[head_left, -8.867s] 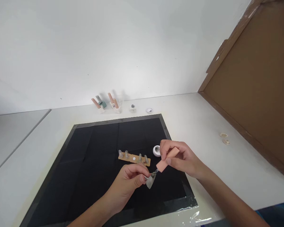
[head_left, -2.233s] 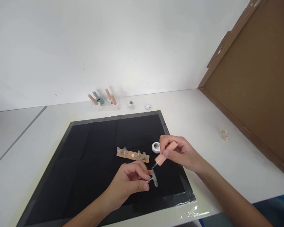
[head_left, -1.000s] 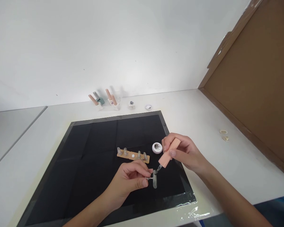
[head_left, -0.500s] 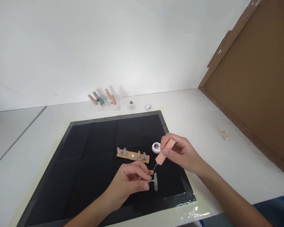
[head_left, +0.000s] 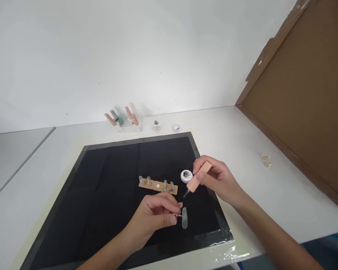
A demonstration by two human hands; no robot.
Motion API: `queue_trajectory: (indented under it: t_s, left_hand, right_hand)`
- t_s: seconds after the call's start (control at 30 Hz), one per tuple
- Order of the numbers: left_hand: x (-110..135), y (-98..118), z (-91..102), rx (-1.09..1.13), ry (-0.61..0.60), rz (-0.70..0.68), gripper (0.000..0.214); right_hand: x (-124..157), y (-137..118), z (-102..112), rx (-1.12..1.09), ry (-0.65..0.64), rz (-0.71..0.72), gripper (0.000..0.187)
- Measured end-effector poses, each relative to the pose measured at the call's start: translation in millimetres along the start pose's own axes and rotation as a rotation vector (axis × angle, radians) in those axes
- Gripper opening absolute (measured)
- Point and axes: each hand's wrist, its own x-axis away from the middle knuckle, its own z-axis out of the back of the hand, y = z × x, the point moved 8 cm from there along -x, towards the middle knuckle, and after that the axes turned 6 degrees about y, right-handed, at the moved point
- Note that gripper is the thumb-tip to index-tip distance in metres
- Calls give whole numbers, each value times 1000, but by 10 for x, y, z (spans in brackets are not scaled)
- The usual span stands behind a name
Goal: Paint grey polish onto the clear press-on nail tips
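My left hand [head_left: 154,215] is closed, pinching a small metal stand that carries a clear false nail tip [head_left: 184,218] over the black mat [head_left: 109,195]. My right hand [head_left: 216,180] is closed round a peach-coloured brush cap [head_left: 198,176], its dark brush tip pointing down-left a little above the nail tip, not touching it. A small white round jar [head_left: 186,176] stands open just left of my right hand. A tan strip holder [head_left: 158,186] with several clear nail tips on pegs lies behind my left hand.
Several polish bottles with peach caps [head_left: 124,119] and two small jars [head_left: 166,125] stand by the wall. A brown cardboard panel [head_left: 298,97] leans at the right. Two small rings [head_left: 266,160] lie on the white table [head_left: 242,138]. Clear tape holds the mat's near edge.
My right hand has lifted the brush up and right, away from the nail tip toward the white jar. My left hand keeps the nail tip nearly still, turned slightly.
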Motion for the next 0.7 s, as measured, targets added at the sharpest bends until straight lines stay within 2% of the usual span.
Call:
queue_trajectory:
  t_s: [0.2, 0.43, 0.6, 0.7]
  left_hand:
    - [13, -6, -1, 7, 6, 6, 9]
    - [21, -41, 5, -9, 5, 23, 8]
    - [24, -34, 0, -17, 27, 25, 9]
    - [26, -46, -6, -17, 20, 38, 9]
  right_hand:
    - [56, -33, -133, -78, -169, 41, 13]
    - [24, 21, -40, -72, -40, -23, 15]
    - [45, -9, -132, -142, -157, -10, 17]
    - [42, 23, -137, -94, -145, -50, 14]
